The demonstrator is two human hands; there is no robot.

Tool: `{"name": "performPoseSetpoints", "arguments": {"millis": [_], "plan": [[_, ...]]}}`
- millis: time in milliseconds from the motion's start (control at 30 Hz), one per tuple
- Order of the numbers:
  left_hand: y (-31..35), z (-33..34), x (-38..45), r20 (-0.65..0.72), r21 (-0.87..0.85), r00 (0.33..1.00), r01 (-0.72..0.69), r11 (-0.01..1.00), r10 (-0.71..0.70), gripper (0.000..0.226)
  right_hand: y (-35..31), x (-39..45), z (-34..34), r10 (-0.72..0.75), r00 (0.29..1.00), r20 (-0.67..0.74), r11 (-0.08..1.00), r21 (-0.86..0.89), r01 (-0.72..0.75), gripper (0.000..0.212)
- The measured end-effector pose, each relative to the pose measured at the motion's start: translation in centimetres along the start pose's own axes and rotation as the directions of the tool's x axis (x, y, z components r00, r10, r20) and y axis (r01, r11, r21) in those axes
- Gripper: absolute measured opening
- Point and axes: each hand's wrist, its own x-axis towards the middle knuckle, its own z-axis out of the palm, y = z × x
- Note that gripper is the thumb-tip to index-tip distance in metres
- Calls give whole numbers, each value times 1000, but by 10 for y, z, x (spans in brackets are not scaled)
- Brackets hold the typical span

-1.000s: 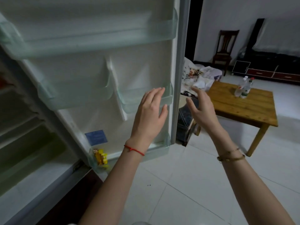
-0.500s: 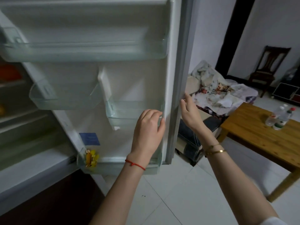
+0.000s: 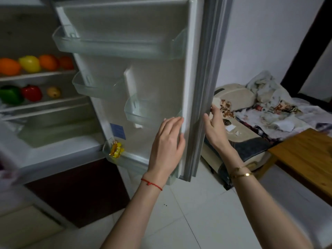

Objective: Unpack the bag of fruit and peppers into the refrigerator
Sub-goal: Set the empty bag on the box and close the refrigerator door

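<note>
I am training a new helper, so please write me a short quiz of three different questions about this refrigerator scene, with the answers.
1. True or false: the refrigerator door is shut.
2. Which lies on the lower shelf? A. green pepper and red pepper B. bottles C. eggs
3. Fill in: the left hand touches the door's ____ side, the right hand its outer edge.

Key: 1 false; 2 A; 3 inner.

No readable text showing; blue sticker (image 3: pixel 117 131) on refrigerator door (image 3: pixel 158 83) is blurring out, print illegible.
</note>
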Motion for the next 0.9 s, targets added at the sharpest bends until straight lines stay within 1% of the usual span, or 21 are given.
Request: {"name": "performPoseSetpoints", "arguments": {"millis": [100,267,367,533,667,767,900], "plan": [[11,-10,-23,-3,1,1000,25,1000,-25,43,-5,-25,2,-37,999,-11,999,24,37,58],[19,-32,-59,9,5,997,75,997,-75,44,-20,-70,11,-122,991,-52,988,87,126,48],[20,-49,-77,-17,7,995,103,995,-103,41,-30,-92,16,-190,979,-75,979,53,195,43],[12,-84,-110,-79,-2,991,109,994,-109,35,-62,-131,32,-363,928,-80,931,-7,364,36],[2,-117,-138,-118,-10,985,122,992,-122,36,-88,-167,53,-467,882,-60,883,12,469,36],[-10,-146,-158,-107,-31,982,156,987,-158,40,-109,-194,74,-500,865,-36,864,46,502,39],[-25,-186,-181,-45,-48,975,214,976,-216,47,-141,-225,104,-528,849,1,846,88,526,42]]}}
